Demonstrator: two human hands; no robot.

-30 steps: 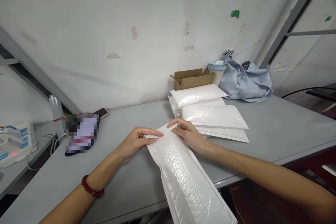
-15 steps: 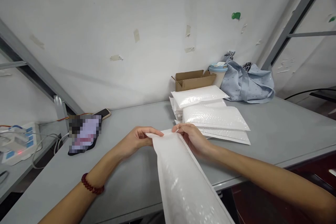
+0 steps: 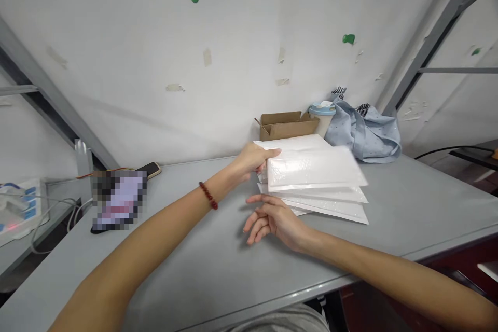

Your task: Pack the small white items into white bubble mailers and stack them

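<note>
My left hand [image 3: 253,160] reaches across to a pile of white bubble mailers [image 3: 322,202] on the grey table [image 3: 187,254]. Its fingers grip the left edge of the top mailer [image 3: 315,168], which is blurred and lies on or just over the pile. A red bead bracelet sits on that wrist. My right hand [image 3: 272,222] hovers low over the table just left of the pile, fingers spread and holding nothing.
Behind the pile stand an open cardboard box [image 3: 286,124], a lidded cup [image 3: 322,116] and a crumpled blue cloth [image 3: 363,127] against the wall. A phone [image 3: 148,170] and a blurred-out dark item [image 3: 116,199] lie at the left. A metal frame post [image 3: 431,41] rises at the right.
Both hands held one long mailer by its end near me. Now my left hand has carried it onto the pile, and my right hand has let go and opened.
</note>
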